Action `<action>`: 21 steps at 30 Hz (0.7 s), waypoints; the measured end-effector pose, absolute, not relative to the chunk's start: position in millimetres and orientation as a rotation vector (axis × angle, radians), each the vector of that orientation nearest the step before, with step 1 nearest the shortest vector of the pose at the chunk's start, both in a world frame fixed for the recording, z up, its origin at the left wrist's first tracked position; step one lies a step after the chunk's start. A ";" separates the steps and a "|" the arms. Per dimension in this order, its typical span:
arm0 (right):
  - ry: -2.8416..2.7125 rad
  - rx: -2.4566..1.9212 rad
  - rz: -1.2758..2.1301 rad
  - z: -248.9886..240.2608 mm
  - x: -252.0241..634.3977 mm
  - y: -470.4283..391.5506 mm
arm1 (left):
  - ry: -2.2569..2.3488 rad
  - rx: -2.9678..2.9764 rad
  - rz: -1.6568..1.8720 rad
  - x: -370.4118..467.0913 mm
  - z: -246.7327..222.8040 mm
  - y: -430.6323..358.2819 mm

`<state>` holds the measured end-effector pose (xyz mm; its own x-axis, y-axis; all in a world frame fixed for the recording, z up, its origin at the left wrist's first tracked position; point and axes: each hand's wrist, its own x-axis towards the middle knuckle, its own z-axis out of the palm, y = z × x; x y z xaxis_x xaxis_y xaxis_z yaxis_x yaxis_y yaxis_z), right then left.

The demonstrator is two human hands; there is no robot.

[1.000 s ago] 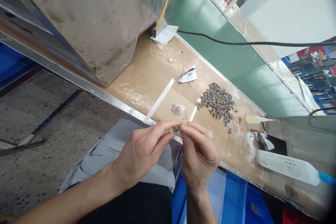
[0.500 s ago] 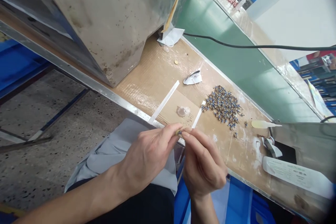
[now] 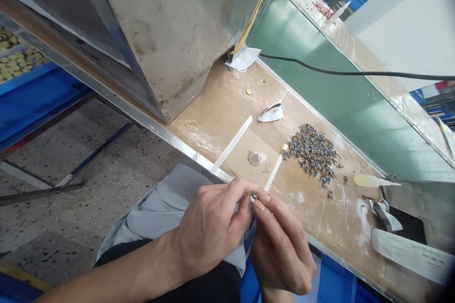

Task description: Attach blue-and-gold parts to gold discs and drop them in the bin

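Observation:
My left hand [image 3: 216,220] and my right hand [image 3: 282,241] meet fingertip to fingertip at the table's front edge. Between them they pinch a small blue and gold part [image 3: 253,196], mostly hidden by the fingers. Just beyond, a small clear cup [image 3: 257,157] sits on a cardboard piece [image 3: 243,149] with tiny gold bits [image 3: 266,169] beside it. A pile of blue and gold parts [image 3: 314,151] lies farther right on the brown table [image 3: 202,118].
A large metal box [image 3: 170,23] stands at the left. To the right lie a bottle with a pointed tip [image 3: 371,181] and a white package [image 3: 412,251]. A black cable [image 3: 320,70] crosses the green panel [image 3: 305,42]. Crumpled white paper [image 3: 272,112] is mid-table.
The whole view has shifted, so the table appears farther right and lower. Both hands still pinch the small part, which now shows more blue. Gold discs have come into view at the left.

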<state>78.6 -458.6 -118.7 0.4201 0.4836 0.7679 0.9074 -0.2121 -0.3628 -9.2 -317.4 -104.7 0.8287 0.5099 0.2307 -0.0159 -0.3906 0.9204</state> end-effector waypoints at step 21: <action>-0.720 -1.832 0.039 -114.7 94.2 -487.1 | 0.191 2.071 0.605 -0.1 -108.5 -326.7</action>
